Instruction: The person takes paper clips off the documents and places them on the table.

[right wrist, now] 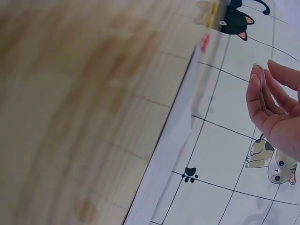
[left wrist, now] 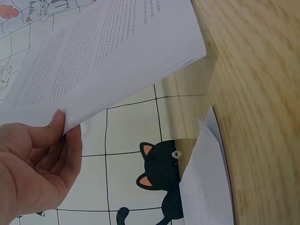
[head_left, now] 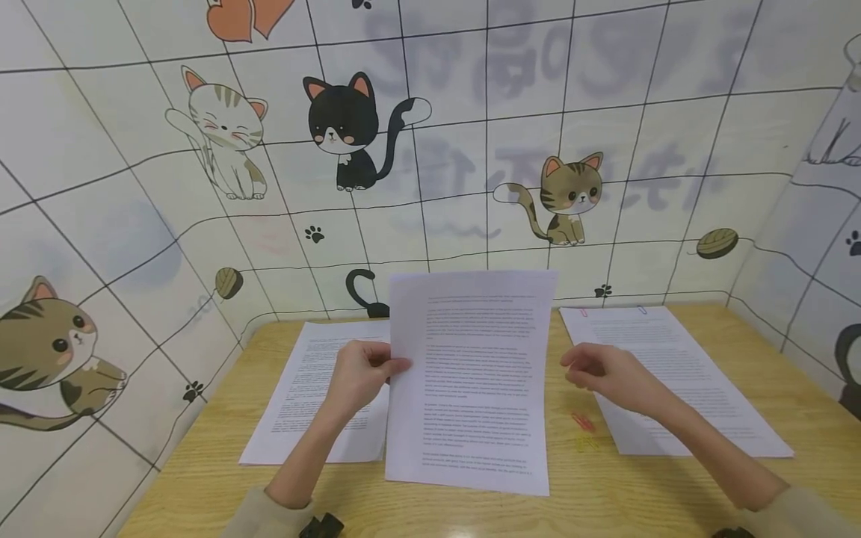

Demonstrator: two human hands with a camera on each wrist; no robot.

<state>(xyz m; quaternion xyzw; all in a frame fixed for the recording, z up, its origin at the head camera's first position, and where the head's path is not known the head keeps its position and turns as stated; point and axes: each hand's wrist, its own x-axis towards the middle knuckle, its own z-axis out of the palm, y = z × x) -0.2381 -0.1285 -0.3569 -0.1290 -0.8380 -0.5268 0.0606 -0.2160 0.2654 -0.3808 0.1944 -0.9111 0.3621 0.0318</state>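
My left hand (head_left: 363,377) pinches the left edge of several printed sheets (head_left: 471,381) between thumb and fingers, holding them upright above the table. In the left wrist view, the thumb lies on the printed face and the layered edges of the sheets show. My right hand (head_left: 608,373) is in the air to the right of these sheets, apart from them. Its fingers are loosely bent, and the right wrist view shows nothing between them. Red paper clips (head_left: 583,423) and yellow paper clips (head_left: 587,444) lie on the table below it.
A printed paper stack (head_left: 303,403) lies at the left, partly behind the held sheets. Another stack (head_left: 693,403) lies at the right, with a red clip (head_left: 583,313) and a blue clip (head_left: 642,309) on its far edge. A cat-patterned wall (head_left: 457,224) borders the wooden table (head_left: 464,515).
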